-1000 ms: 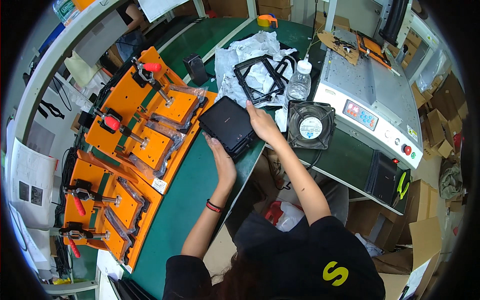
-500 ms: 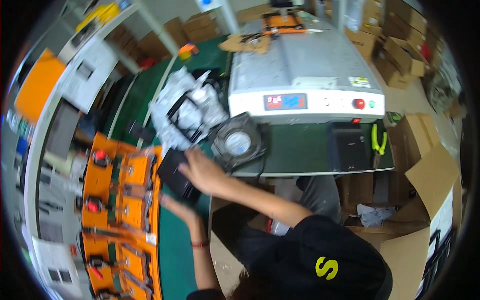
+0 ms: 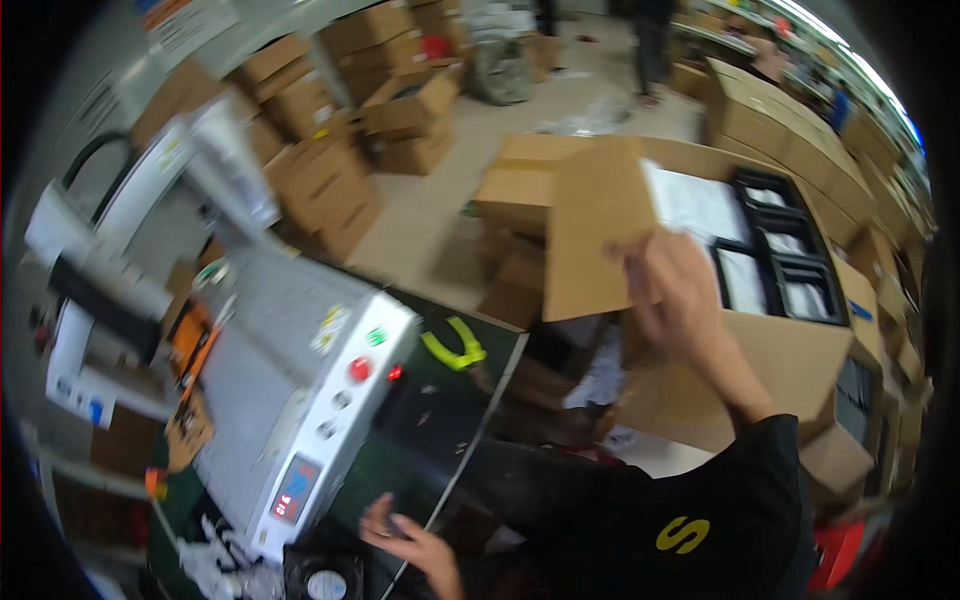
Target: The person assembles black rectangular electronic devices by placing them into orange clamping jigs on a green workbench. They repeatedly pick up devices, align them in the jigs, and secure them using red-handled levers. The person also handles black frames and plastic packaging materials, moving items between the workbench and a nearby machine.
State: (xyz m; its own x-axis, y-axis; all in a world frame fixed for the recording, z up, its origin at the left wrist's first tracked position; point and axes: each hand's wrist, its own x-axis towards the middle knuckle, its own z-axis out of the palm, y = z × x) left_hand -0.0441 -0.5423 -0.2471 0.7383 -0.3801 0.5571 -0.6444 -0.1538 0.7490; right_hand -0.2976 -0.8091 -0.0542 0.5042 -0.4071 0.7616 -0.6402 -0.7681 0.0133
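Blurred by motion, my right hand point(image 3: 675, 295) is raised in front of a cardboard flap of a large open carton point(image 3: 740, 370); its fingers look apart, and nothing shows in them. Inside the carton are black trays or frames point(image 3: 770, 230) and white wrapped pieces point(image 3: 690, 200). My left hand point(image 3: 405, 540) hovers by the front edge of the green worktable point(image 3: 345, 510), fingers spread and holding nothing visible. Near it lies a black fan-like unit point(image 3: 325, 578) with a round pale label. Farther along the table lies a flat black case point(image 3: 425, 425).
A grey-white machine point(image 3: 340, 400) with a lit display and red and green buttons stands on the table. Yellow-green pliers point(image 3: 457, 345) lie near the table corner. Stacked cartons point(image 3: 320, 190) stand behind, more along the right. Another person point(image 3: 652, 45) stands far off.
The view has swung right from the orange fixtures to the open carton. Both hands have left the black case they were handling; my right hand is now at the carton.
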